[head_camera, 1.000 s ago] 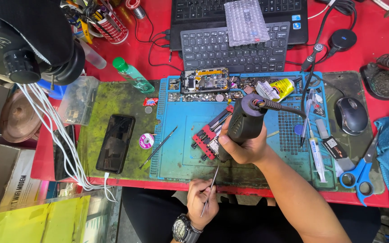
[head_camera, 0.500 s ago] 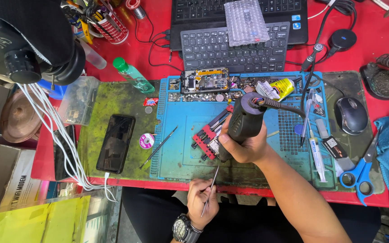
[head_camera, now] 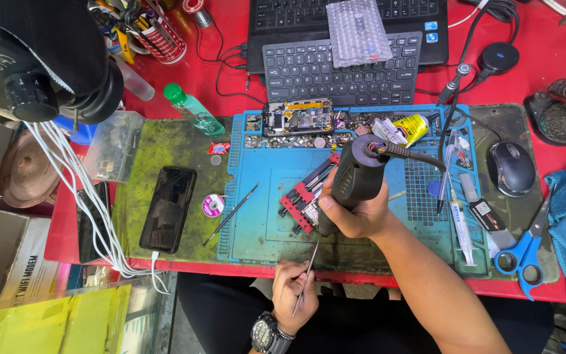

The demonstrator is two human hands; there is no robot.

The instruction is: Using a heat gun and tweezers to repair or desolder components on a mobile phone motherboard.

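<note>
While gripped, hot-air handle (head_camera: 355, 180) looks black, corded.

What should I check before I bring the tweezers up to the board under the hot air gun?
1. Right hand grips the hot air gun: ok.
2. Nozzle aimed down at the board in the red clamp: ok, though the tip is hidden.
3. Left hand holds the tweezers: ok.
4. Tweezers near the board: not ok, they sit at the table edge.
5. Cord clear of the board: ok.
6. Air on: cannot tell.
</note>
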